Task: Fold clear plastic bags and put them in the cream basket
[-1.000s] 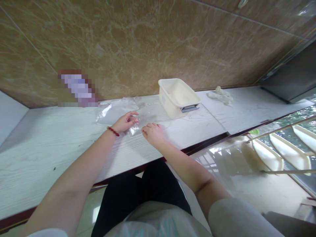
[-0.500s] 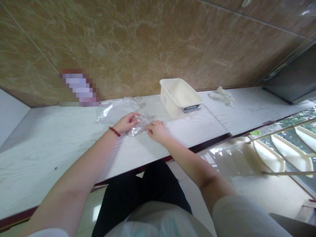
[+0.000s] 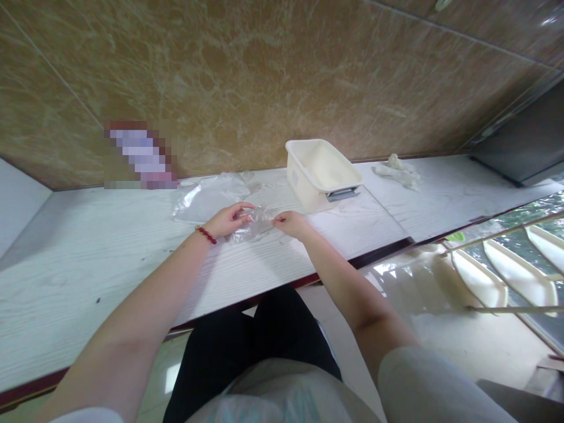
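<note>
A crumpled clear plastic bag (image 3: pixel 259 220) lies on the white wood-grain counter (image 3: pixel 145 235), stretched between my two hands. My left hand (image 3: pixel 229 219), with a red bead bracelet at the wrist, has its thumb and fingers curled round the bag's left part. At the bag's right end, my right hand (image 3: pixel 289 224) pinches the plastic between thumb and fingers. Another clear plastic bag (image 3: pixel 207 197) is spread flat just behind my left hand. The cream plastic bin (image 3: pixel 308 185) with a grey handle stands behind my right hand, touched by neither hand.
Crumpled whitish plastic (image 3: pixel 399 172) lies on the counter right of the bin. A brown marbled wall (image 3: pixel 247 82) rises behind. A pixelated item (image 3: pixel 143 155) is at the back left. Cream trays (image 3: pixel 480 279) hang on a rack at the right, and a dark panel stands back right.
My right hand has shifted slightly right, its fingers drawn into a pinch, and the bag now extends further toward it. My left hand has hardly moved.
</note>
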A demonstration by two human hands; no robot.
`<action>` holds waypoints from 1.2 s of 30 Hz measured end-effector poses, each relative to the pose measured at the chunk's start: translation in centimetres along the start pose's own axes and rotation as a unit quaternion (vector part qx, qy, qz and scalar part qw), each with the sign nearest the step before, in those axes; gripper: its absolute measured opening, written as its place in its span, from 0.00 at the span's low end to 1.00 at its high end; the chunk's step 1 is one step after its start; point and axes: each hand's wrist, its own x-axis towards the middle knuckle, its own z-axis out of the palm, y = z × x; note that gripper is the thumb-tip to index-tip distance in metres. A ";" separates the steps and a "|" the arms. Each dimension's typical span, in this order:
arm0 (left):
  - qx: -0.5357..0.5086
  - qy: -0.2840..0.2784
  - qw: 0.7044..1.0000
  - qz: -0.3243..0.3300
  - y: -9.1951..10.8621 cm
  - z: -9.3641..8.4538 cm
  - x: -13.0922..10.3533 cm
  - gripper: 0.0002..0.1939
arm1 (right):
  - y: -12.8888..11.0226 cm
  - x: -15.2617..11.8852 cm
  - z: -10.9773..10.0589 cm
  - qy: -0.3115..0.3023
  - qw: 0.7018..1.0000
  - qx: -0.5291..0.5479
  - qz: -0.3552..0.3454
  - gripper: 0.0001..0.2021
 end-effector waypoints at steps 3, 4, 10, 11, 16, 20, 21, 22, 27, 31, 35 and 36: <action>0.020 0.000 1.000 0.002 0.3 -0.2 -0.3 0.29 | 0.0 -0.1 0.0 -0.005 1.000 0.029 0.013 0.15; 0.027 -0.004 1.000 0.013 0.5 -0.3 -0.5 0.31 | -0.1 -0.2 0.0 -0.006 0.999 0.039 0.016 0.15; 0.169 -0.046 0.978 0.116 2.2 -0.5 -1.8 0.45 | -0.6 0.0 -0.9 -0.025 0.999 0.030 0.023 0.14; 0.189 -0.045 0.974 0.116 2.2 -0.4 -1.9 0.45 | -0.6 0.1 -1.0 -0.029 0.999 0.013 0.022 0.14; 0.254 -0.038 0.960 0.108 1.8 0.1 -1.8 0.40 | -0.6 0.8 -1.1 -0.033 0.996 -0.081 0.017 0.14; 0.293 -0.038 0.951 0.092 1.6 0.4 -1.8 0.35 | -0.2 1.4 -0.8 -0.030 0.991 -0.124 0.032 0.15; 0.300 -0.035 0.949 0.086 1.6 0.4 -1.8 0.35 | -0.1 1.6 -0.7 -0.027 0.991 -0.130 0.035 0.15; 0.306 -0.033 0.948 0.081 1.6 0.4 -1.8 0.34 | 0.0 1.6 -0.6 -0.024 0.990 -0.135 0.038 0.15; 0.336 -0.042 0.937 0.086 2.0 0.6 -2.0 0.30 | -0.1 1.6 -0.3 -0.005 0.989 -0.137 0.051 0.14; 0.372 -0.067 0.920 0.102 2.3 0.8 -2.1 0.26 | 0.0 1.5 -0.1 0.024 0.988 -0.144 0.053 0.13; 0.389 -0.094 0.909 0.115 2.5 1.1 -2.1 0.25 | 0.4 1.6 0.1 0.029 0.987 -0.153 0.043 0.13; 0.389 -0.103 0.908 0.118 2.4 1.2 -2.0 0.25 | 0.5 1.7 0.1 0.027 0.987 -0.152 0.045 0.13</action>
